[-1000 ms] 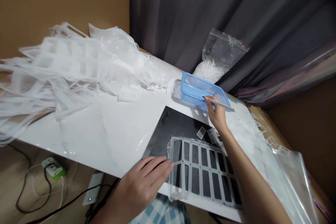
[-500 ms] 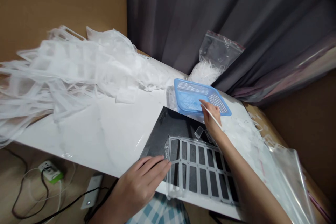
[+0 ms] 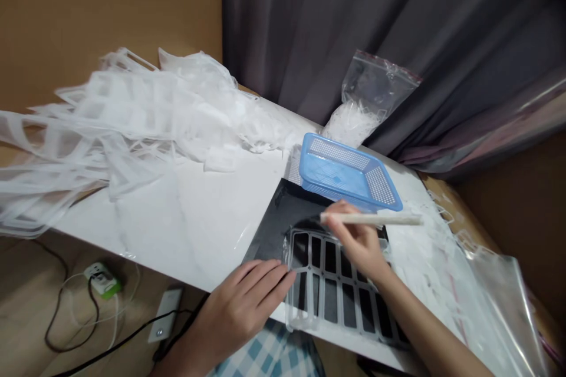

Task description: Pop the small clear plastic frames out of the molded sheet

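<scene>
My right hand (image 3: 356,238) grips a slim white pen-like tool (image 3: 375,219), held nearly level above the black mat (image 3: 274,230). The tool's dark tip points left and is blurred. On the mat lies a clear plastic grid frame (image 3: 339,277) with two rows of rectangular openings; my right hand and forearm hide its upper right part. My left hand (image 3: 247,294) lies flat, fingers stretched out, with its fingertips on the frame's left edge. Just beyond my right hand stands a blue plastic basket (image 3: 336,174) with perforated sides.
White translucent frames (image 3: 132,106) are heaped on the left of the white table (image 3: 198,224). A zip bag (image 3: 358,112) of clear pieces stands behind the basket. More plastic bags (image 3: 499,300) lie at right. A power strip (image 3: 104,281) and cables are on the floor.
My right hand has moved back from the basket toward me, over the grid frame, and the tool has swung to nearly level. My left hand stays on the frame's edge.
</scene>
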`<move>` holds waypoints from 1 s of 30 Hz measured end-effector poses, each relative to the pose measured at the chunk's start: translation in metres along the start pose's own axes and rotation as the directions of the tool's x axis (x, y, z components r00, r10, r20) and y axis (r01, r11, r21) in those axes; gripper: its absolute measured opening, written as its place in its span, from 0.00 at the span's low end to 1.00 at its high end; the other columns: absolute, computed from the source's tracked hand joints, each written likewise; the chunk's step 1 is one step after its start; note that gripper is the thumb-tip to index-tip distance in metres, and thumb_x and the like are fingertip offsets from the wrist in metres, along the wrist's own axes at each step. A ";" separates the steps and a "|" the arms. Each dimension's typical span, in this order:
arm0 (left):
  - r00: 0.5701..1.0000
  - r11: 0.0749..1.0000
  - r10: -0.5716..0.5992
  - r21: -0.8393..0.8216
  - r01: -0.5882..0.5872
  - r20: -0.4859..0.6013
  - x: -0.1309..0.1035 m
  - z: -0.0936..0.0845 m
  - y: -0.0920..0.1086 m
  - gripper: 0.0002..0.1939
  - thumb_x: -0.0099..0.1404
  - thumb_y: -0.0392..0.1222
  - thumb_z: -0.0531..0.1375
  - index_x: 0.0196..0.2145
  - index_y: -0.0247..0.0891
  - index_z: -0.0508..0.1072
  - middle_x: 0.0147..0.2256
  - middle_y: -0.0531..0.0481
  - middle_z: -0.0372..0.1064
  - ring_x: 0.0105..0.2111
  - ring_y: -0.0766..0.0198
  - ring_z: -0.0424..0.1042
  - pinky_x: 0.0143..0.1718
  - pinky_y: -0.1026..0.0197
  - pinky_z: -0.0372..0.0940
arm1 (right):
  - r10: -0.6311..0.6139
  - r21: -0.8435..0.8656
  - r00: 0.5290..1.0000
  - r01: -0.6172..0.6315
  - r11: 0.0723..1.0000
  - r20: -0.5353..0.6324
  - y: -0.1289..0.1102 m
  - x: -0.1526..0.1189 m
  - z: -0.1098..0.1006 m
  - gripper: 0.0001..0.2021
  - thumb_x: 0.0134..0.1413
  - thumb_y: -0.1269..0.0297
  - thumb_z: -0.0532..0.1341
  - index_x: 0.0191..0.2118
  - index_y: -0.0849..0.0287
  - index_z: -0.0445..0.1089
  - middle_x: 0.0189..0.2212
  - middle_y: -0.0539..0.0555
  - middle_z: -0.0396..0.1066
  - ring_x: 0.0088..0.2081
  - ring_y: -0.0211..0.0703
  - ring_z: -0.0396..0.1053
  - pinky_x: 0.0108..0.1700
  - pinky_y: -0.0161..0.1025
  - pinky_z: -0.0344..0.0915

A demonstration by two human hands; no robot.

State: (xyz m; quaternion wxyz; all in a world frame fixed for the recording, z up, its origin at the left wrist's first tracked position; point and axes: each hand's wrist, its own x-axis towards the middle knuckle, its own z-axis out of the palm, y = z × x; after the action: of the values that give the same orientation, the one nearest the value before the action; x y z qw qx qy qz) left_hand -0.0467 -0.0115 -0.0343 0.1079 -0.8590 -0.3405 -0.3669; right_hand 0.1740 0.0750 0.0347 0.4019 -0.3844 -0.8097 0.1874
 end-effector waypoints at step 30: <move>0.976 0.989 0.024 -0.149 0.009 0.215 0.022 0.001 0.009 0.18 0.59 0.30 0.54 0.47 0.37 0.72 0.47 0.53 0.75 0.46 0.62 0.68 0.53 0.56 0.54 | -0.188 -0.236 0.884 0.310 0.921 0.428 -0.018 -0.064 -0.003 0.09 0.65 0.77 0.53 0.45 0.66 0.70 0.46 0.63 0.74 0.47 0.52 0.69 0.48 0.48 0.70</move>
State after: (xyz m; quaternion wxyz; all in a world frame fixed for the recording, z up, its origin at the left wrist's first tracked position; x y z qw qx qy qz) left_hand -0.0292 -0.0061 -0.0192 0.0071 -0.9008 -0.3186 -0.2951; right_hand 0.1927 0.0143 0.0152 0.1873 -0.2860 -0.9360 0.0836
